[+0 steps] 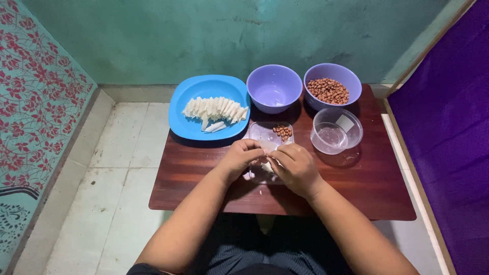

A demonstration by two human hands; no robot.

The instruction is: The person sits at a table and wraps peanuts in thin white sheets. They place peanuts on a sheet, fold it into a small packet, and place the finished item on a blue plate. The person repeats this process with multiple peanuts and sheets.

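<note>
A small white rectangular label (345,122) is being shown stuck on the wall of a clear round plastic container (336,131), which is being carried near the right edge of the table (377,188). No packages, signs or screens are being shown.

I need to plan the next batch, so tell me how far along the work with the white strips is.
Done: a few peanuts lie at the far end of the clear rectangular tray.
In hand: the left hand and right hand meet over the tray, fingers pinching a small white piece.
Left: a long row of white strips sits on the blue plate, and the purple bowl of peanuts looks nearly full.
</note>
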